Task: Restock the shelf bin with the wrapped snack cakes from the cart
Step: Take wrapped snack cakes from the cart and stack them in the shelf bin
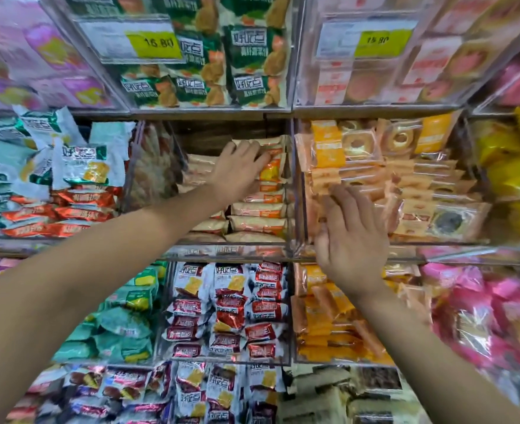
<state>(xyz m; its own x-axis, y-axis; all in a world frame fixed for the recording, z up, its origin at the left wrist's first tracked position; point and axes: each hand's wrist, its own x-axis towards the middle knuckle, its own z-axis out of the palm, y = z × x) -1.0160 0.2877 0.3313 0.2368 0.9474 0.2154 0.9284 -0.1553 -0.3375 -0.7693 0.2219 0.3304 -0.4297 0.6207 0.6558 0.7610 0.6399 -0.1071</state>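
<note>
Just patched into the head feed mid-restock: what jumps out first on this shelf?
Two bare arms reach into the middle shelf row. The left hand lies on stacked tan-and-orange snack cakes in the centre clear bin, while the right hand spreads open against the orange ring-cake packets in the next bin right. Above, two yellow price tags hang on the top bins.
</note>
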